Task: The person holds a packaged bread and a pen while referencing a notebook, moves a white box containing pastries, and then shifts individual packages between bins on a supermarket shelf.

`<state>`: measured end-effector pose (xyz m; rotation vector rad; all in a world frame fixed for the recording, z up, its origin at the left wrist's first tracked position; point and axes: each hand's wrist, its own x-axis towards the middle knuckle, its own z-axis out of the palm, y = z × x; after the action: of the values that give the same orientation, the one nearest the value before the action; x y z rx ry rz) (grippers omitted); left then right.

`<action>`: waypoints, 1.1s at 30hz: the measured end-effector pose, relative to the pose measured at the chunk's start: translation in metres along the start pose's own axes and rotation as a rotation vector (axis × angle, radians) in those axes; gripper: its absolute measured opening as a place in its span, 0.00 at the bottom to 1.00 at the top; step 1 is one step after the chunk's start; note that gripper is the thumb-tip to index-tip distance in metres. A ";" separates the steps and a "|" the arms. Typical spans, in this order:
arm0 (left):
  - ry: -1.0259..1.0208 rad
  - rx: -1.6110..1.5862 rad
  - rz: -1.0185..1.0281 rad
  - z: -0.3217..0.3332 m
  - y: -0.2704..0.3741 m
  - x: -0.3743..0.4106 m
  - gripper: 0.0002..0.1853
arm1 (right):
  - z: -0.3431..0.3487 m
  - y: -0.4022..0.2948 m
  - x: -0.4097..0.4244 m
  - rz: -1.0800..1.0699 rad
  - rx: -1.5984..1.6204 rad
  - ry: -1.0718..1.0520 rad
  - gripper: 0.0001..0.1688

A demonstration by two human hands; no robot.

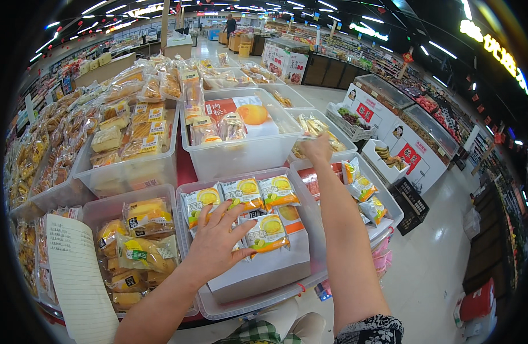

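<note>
My left hand (pixel 212 243) spreads its fingers over yellow-and-white pastry packets (pixel 268 234) and seems to touch them. These packets lie on a white cardboard box (pixel 264 275) inside a clear plastic bin (pixel 317 223). Farther off, my right hand (pixel 317 148) reaches over the near rim of another clear bin (pixel 347 150), which holds wrapped snacks (pixel 313 124). A thin pale thing shows by its fingertips, too small to name; whether they grip it is unclear. Between the two hands stands a taller bin (pixel 242 157) with a printed carton (pixel 246 114) and wrapped breads (pixel 233 127).
On the left, an open lined notebook (pixel 77 266) with handwriting lies against bins of wrapped bread (pixel 145 253). More packets (pixel 362 189) fill the bin at right. Beyond it are a banana crate (pixel 386 157), a black crate (pixel 412 210) and the shop floor (pixel 435 258). A person (pixel 230 26) stands far off.
</note>
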<state>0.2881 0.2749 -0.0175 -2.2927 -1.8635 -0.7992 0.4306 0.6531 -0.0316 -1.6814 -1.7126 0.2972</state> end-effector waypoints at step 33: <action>0.574 -1.577 -0.481 -0.023 -0.021 0.003 0.23 | -0.073 -0.076 -0.216 -0.341 1.184 -0.564 0.13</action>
<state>0.2613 0.2743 -0.0019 -1.3534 -1.5395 -3.3778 0.3956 0.4173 -0.0018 -0.4356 -1.5831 1.3824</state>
